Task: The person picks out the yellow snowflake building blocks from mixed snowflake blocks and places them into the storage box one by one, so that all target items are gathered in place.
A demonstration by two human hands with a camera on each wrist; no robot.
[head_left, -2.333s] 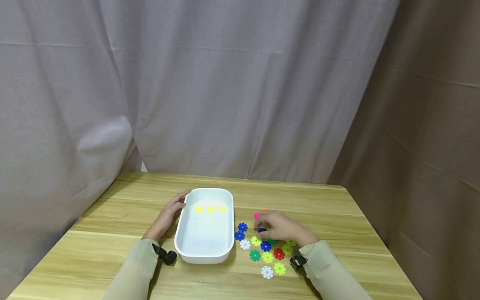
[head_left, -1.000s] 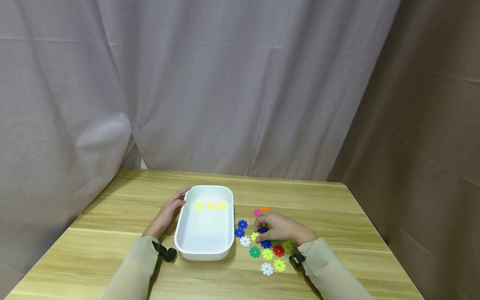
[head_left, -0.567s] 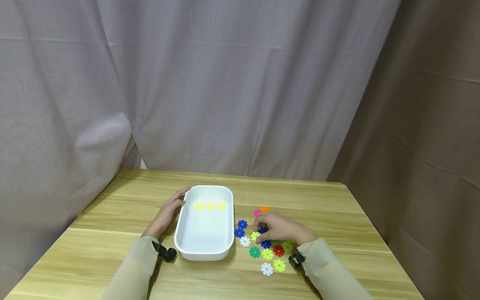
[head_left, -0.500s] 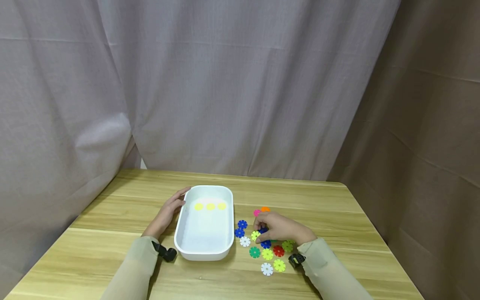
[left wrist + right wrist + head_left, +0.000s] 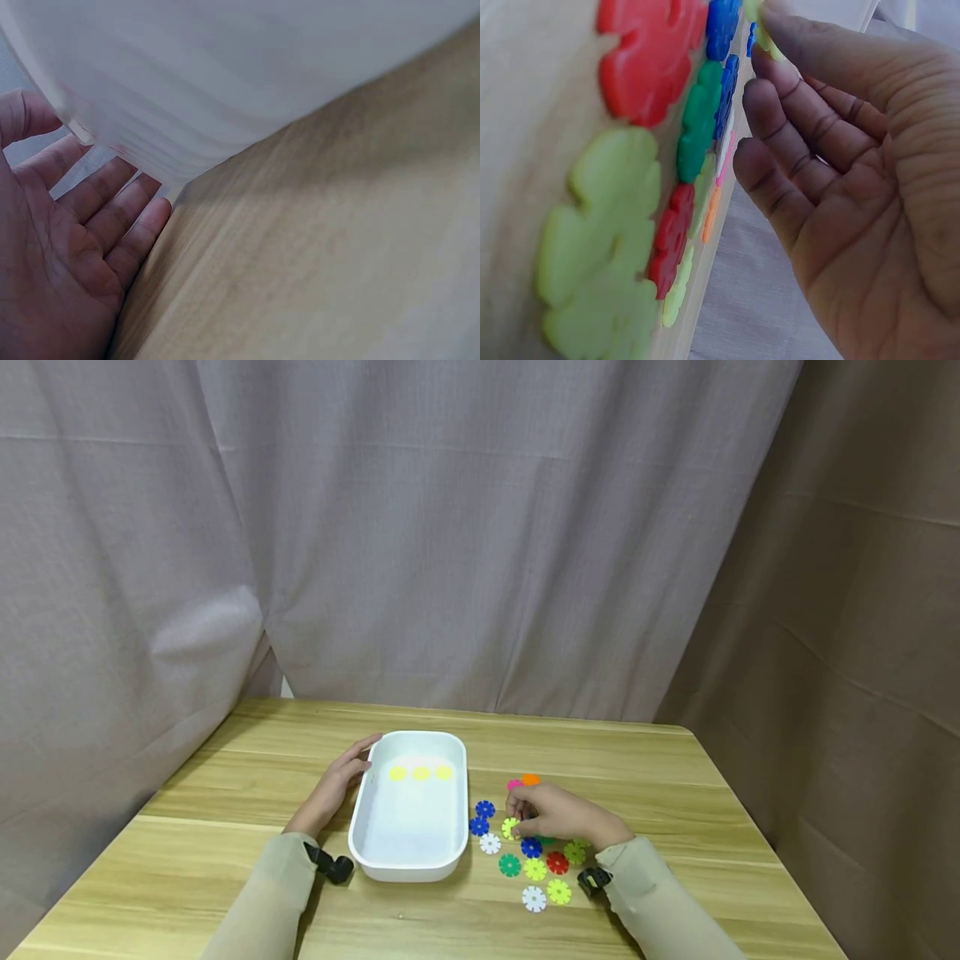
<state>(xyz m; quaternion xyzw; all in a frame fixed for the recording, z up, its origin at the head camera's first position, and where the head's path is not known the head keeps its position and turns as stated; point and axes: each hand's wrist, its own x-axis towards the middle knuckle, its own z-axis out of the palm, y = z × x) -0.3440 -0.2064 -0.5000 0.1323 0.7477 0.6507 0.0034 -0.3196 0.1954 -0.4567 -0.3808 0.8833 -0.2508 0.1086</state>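
Observation:
My left hand (image 5: 334, 789) rests at the left side of a white plastic tray (image 5: 408, 874), its fingers extended. In the left wrist view, the fingertips (image 5: 154, 214) lie by the tray's outer wall (image 5: 225, 90). Over a loose group of notched plastic discs, my right hand (image 5: 558, 812) pinches a yellow-green snowflake disc (image 5: 509, 828) between thumb and fingers. That disc (image 5: 766, 41) is partly hidden behind the thumb in the right wrist view. Inside the tray, three yellow discs (image 5: 422, 773) form a row near the far end.
Around my right hand lie discs: blue (image 5: 479, 826), white (image 5: 490, 843), green (image 5: 509, 865), red (image 5: 557, 862), pink (image 5: 514, 785) and orange (image 5: 531, 779). Several yellow-green discs (image 5: 558, 892) are among them. A grey curtain (image 5: 420, 568) hangs behind the wooden table (image 5: 247, 768).
My right thumb and fingers have closed on the yellow-green disc, which has shifted slightly up in the head view. My left hand and the tray keep their place.

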